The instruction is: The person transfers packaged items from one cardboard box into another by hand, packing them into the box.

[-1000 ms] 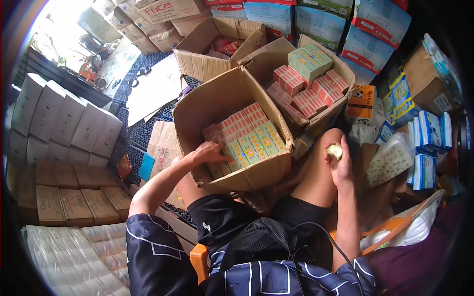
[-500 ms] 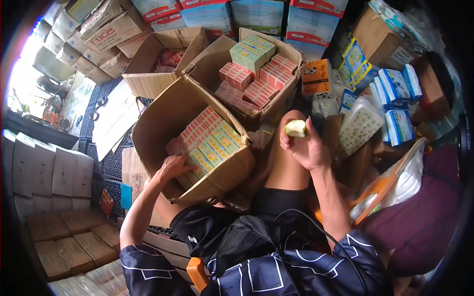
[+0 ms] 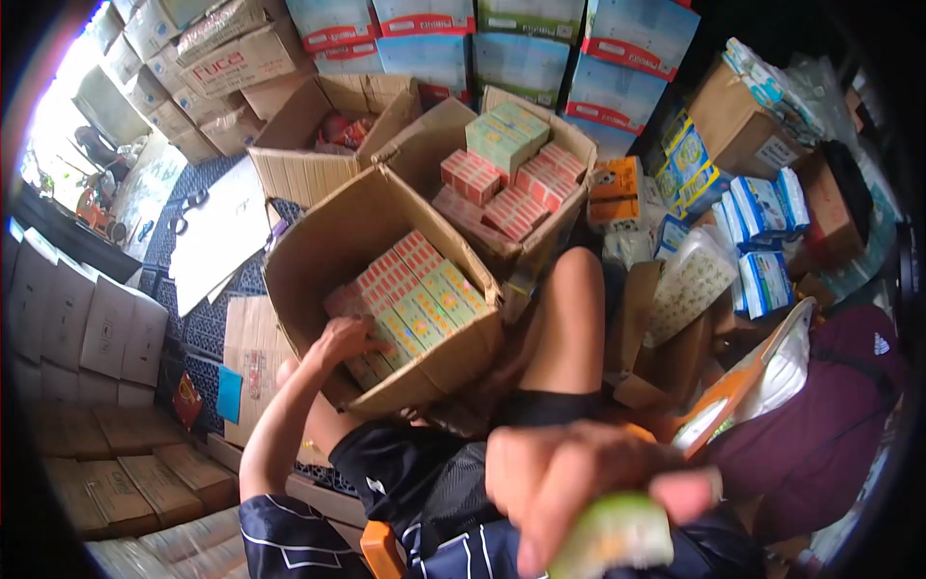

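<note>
My right hand (image 3: 588, 482) is raised close to the camera and blurred. Its fingers are closed around a bitten green-skinned fruit (image 3: 622, 536) with pale flesh. My left hand (image 3: 345, 340) rests inside an open cardboard carton (image 3: 318, 236) that leans by my legs. Its bent fingers lie on the small boxes at the carton's lower left, without a visible grip on any. Rows of small green-and-yellow boxes (image 3: 424, 309) and red-and-white boxes (image 3: 391, 275) fill the bottom of this carton.
Behind stands a second open carton (image 3: 579, 125) with similar small boxes, and a third (image 3: 299, 179) with red packets. White sheets (image 3: 217, 236) and scissors lie left. Blue-and-white packs (image 3: 767, 280), an orange-edged bag and a maroon cloth (image 3: 820, 415) are at right. Stacked cartons (image 3: 106, 328) line the left.
My right hand has come down and toward me with the fruit, from above my knee to close under the camera. My left hand stays in the carton, its fingers slightly more bent.
</note>
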The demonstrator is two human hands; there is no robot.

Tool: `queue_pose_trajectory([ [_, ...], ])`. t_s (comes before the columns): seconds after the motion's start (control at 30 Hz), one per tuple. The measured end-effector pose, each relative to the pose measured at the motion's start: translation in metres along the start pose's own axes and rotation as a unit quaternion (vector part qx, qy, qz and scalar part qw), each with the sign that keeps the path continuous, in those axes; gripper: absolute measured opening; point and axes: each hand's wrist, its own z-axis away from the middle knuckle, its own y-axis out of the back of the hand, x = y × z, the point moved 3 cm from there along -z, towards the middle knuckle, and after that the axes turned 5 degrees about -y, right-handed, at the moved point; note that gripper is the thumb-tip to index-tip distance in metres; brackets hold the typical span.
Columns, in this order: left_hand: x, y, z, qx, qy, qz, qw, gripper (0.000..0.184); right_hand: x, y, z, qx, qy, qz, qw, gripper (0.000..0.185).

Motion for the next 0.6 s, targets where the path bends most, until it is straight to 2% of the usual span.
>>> queue_pose_trajectory([
  [0.07,-0.004,-0.004,-0.003,-0.033,0.006,-0.009,0.999,0.081,-0.017,-0.014,-0.012,-0.025,-0.027,0.041,0.999,0.079],
  [0.13,-0.003,-0.003,-0.001,-0.026,0.002,-0.014,1.000,0.081,-0.027,-0.016,-0.022,-0.040,-0.045,0.092,0.994,0.078],
  [0.17,-0.001,-0.002,-0.001,-0.040,0.007,-0.011,0.999,0.081,-0.027,-0.014,-0.024,-0.117,0.039,0.173,0.977,0.079],
  [0.27,0.000,-0.001,-0.001,-0.059,0.007,-0.003,0.998,0.080,-0.034,-0.026,-0.025,-0.074,-0.038,0.124,0.989,0.077],
  [0.33,0.000,0.000,-0.001,-0.028,-0.011,-0.008,1.000,0.079,-0.031,-0.027,-0.024,-0.073,-0.006,0.129,0.989,0.076],
  [0.4,0.001,0.001,-0.003,-0.037,-0.009,-0.013,0.999,0.078,-0.026,-0.027,-0.021,-0.066,0.016,0.123,0.990,0.075],
  [0.5,0.004,0.004,0.001,-0.041,0.008,0.024,0.999,0.074,-0.025,-0.023,-0.020,-0.062,0.023,0.104,0.992,0.075],
  [0.6,-0.001,-0.001,-0.003,-0.014,0.003,-0.010,1.000,0.075,-0.028,-0.017,-0.014,-0.050,0.031,0.106,0.993,0.075],
])
